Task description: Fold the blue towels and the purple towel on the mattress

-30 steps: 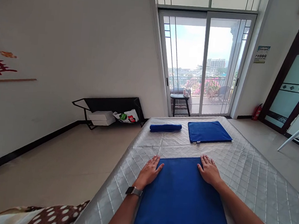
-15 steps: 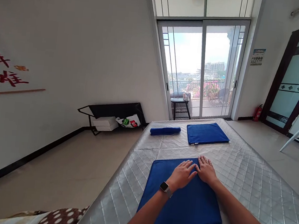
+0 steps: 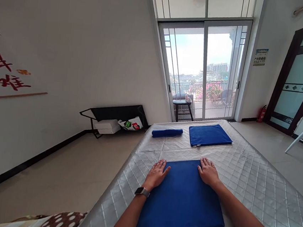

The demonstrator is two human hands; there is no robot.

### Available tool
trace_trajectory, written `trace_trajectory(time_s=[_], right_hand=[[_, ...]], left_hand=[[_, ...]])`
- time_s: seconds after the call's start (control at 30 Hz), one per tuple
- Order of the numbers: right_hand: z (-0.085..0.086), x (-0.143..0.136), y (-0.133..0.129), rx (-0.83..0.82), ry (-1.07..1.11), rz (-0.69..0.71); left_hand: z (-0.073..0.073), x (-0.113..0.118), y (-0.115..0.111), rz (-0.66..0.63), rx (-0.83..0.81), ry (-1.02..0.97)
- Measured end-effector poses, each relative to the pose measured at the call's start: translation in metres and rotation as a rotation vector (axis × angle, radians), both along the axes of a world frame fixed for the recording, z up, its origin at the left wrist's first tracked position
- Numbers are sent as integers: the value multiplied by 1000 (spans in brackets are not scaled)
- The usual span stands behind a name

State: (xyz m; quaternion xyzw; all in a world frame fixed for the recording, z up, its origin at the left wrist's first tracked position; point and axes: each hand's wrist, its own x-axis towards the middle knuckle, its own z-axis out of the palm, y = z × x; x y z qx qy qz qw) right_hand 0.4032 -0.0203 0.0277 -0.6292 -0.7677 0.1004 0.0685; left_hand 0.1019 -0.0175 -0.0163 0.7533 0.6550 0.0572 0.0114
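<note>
Left hand [image 3: 156, 174] and right hand [image 3: 209, 172], both open and gripping nothing, lie flat on the far corners of the blue cloth [image 3: 183, 198]; beyond them, rolled cloth [image 3: 167, 133] and folded cloth [image 3: 210, 135].

left wrist [image 3: 145, 188]: fitted with one watch [image 3: 139, 190]. watch face: dark, glossy, rectangular, corners rounded. band [image 3: 146, 193]: grey, with a metallic sheen, wrapping the wrist. left hand [image 3: 156, 174] and right hand [image 3: 209, 172]: bare, fingernails short. left forearm [image 3: 129, 215] and right forearm [image 3: 241, 211]: bare over the visible length.
</note>
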Motion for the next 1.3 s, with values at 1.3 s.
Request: trace_trajectory(time_s=[1.3], right_hand=[[3, 40, 26, 258, 55, -295]], left_hand=[[30, -19, -1, 439, 32, -230]])
